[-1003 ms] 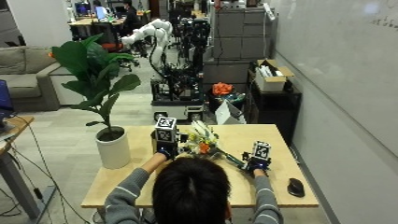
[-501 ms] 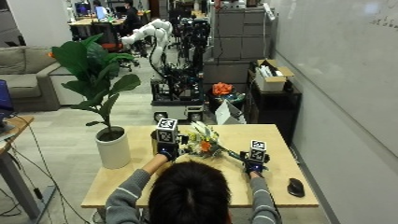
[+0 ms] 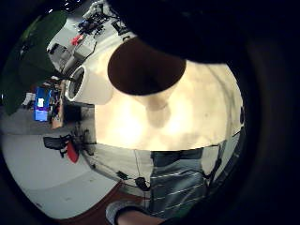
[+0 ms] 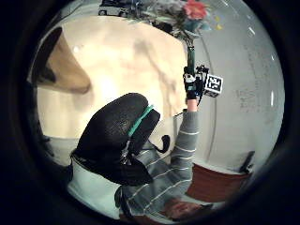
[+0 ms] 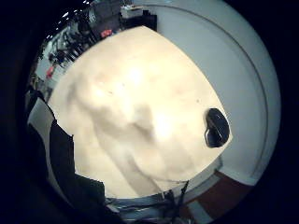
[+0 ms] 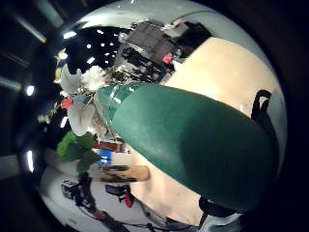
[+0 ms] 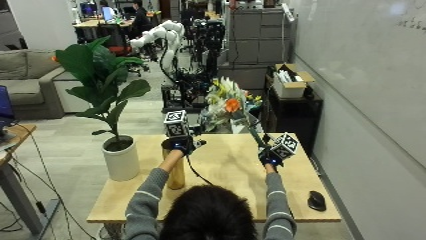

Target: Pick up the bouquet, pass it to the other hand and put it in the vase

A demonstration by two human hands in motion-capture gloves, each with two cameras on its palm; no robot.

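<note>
A: So, where's the bouquet (image 7: 229,104)?

B: Up in the air over the far half of the wooden table (image 7: 219,202), clear of the top. Right hand (image 7: 269,156) grips the green stem low down, fingers curled round it; the stem slants up and toward the person's left, with white, yellow and orange blooms at the upper end. The right thumb side palm view is mostly filled by that green stem, flowers beyond it.

A: And the left hand (image 7: 180,145)?

B: Raised just above the vase (image 7: 175,172), no contact visible with the flowers. Fingers: cannot tell, the glove hides them in the outside view and the palm views do not show them.

A: Vase position?

B: Tall tan cylinder, upright on the table's left part, directly under the left hand. Its dark mouth sits close in the left little finger side palm view (image 3: 146,65). No stems inside it.

A: The two hands?

B: Apart, at about the same height, with the blooms above the gap between them.

A: Other items?

B: White pot (image 7: 121,159) with a broad-leafed plant at the left table edge, beside the vase. Black mouse (image 7: 317,200) on the near right corner.
</note>
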